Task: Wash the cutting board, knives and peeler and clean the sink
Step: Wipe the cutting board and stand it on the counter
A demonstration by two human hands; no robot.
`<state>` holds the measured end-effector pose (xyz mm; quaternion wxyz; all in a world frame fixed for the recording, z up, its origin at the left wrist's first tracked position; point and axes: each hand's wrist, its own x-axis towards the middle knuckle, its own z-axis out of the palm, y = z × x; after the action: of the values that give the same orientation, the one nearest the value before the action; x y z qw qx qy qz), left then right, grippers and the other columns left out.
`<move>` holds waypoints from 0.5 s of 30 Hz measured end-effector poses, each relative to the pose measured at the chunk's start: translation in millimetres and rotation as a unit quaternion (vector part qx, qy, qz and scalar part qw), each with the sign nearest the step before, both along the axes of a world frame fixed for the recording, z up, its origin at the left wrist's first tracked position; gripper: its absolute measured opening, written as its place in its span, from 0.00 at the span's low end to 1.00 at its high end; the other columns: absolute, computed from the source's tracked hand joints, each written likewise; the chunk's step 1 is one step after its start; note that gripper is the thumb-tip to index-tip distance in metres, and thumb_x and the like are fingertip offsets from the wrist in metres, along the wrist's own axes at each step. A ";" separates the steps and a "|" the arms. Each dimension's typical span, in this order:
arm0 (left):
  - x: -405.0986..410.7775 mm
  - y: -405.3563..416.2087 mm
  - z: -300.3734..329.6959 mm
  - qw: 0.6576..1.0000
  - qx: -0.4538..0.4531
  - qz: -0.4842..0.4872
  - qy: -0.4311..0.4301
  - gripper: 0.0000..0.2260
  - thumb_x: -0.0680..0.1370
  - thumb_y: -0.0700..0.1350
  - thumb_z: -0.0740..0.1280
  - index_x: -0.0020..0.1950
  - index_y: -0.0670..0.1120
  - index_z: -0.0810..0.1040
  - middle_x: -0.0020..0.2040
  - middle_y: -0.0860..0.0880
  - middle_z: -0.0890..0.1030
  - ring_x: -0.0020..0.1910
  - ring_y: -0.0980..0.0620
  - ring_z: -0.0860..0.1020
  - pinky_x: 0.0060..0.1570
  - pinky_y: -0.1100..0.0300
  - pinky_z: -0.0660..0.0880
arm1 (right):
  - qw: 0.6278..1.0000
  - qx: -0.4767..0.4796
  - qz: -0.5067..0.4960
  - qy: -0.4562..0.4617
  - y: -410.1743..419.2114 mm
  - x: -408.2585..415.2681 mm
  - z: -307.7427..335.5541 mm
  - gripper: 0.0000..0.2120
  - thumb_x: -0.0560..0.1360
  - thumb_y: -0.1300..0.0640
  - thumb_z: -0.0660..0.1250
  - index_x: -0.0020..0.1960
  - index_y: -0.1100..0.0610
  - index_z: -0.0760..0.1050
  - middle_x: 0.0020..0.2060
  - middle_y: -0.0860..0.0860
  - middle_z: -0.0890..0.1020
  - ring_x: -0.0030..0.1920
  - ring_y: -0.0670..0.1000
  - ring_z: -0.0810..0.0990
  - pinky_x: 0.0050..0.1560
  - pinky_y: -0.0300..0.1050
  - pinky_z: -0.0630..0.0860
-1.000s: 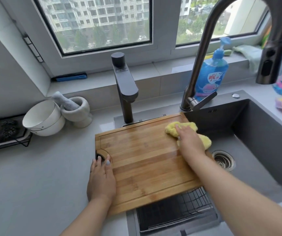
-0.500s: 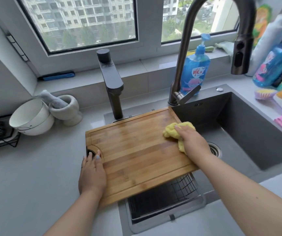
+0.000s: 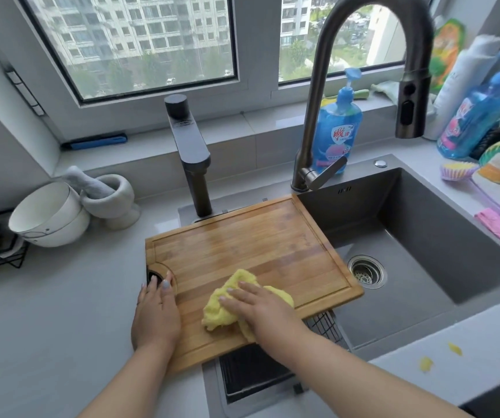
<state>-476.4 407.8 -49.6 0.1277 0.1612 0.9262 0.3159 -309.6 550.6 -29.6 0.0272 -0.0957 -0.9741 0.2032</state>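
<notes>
Cutting board (image 3: pixel 260 251) lay across the sink's (image 3: pixel 441 224) left half. Left hand (image 3: pixel 155 315) pressed flat at its 8 o'clock corner; right hand (image 3: pixel 262 309), fingers straight, pressed a yellow cloth (image 3: pixel 221 309) at 6 o'clock. Faucet (image 3: pixel 327 95) stood at 1 o'clock.

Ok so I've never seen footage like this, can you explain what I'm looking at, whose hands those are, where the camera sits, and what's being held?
There is no machine here. One wide camera on a person's head looks down at their bare hands. A rectangular bamboo cutting board lies across the left part of a dark grey sink. The left hand rests flat on the board's near-left corner, steadying it. The right hand presses a crumpled yellow cloth onto the wood with straight fingers. Behind stand a dark curved tap and a blue soap pump bottle.
</notes>
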 end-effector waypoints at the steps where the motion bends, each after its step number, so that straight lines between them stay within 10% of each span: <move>1: 0.0 -0.2 -0.7 1.000 0.002 -0.001 0.002 0.22 0.83 0.55 0.43 0.75 0.57 0.65 0.78 0.54 0.58 0.77 0.55 0.51 0.74 0.54 0.49 | 1.000 0.001 -0.018 -0.010 11.8 6.2 1.6 0.35 0.75 0.70 0.62 0.77 0.47 0.57 0.76 0.48 0.60 0.77 0.49 0.52 0.73 0.43 0.44; 10: -1.6 -0.8 -3.9 1.000 0.024 0.001 0.003 0.23 0.83 0.56 0.43 0.74 0.57 0.66 0.78 0.54 0.59 0.77 0.55 0.52 0.74 0.53 0.50 | 0.955 -0.003 -0.297 0.025 92.2 42.1 3.5 0.29 0.81 0.65 0.51 0.77 0.44 0.54 0.76 0.43 0.58 0.77 0.46 0.50 0.76 0.46 0.51; 13: -2.0 -2.3 -1.3 0.998 0.061 0.014 -0.014 0.24 0.83 0.59 0.42 0.72 0.56 0.69 0.77 0.54 0.62 0.77 0.55 0.55 0.74 0.54 0.51 | 0.971 -0.023 -0.234 0.033 56.4 25.9 -2.9 0.29 0.79 0.66 0.59 0.76 0.46 0.59 0.74 0.41 0.58 0.76 0.45 0.52 0.76 0.46 0.49; 15: -0.6 -4.9 1.8 0.991 0.124 0.028 -0.030 0.30 0.79 0.65 0.41 0.71 0.55 0.71 0.75 0.55 0.65 0.76 0.54 0.59 0.74 0.54 0.53 | 0.995 -0.002 -0.095 0.030 26.0 16.4 -9.2 0.36 0.61 0.65 0.77 0.67 0.50 0.74 0.67 0.48 0.74 0.69 0.51 0.70 0.69 0.51 0.68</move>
<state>-477.1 403.0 -47.8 0.1257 0.1401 0.8800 0.4360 -293.2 576.6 -38.9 0.0757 -0.1819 -0.9588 0.2046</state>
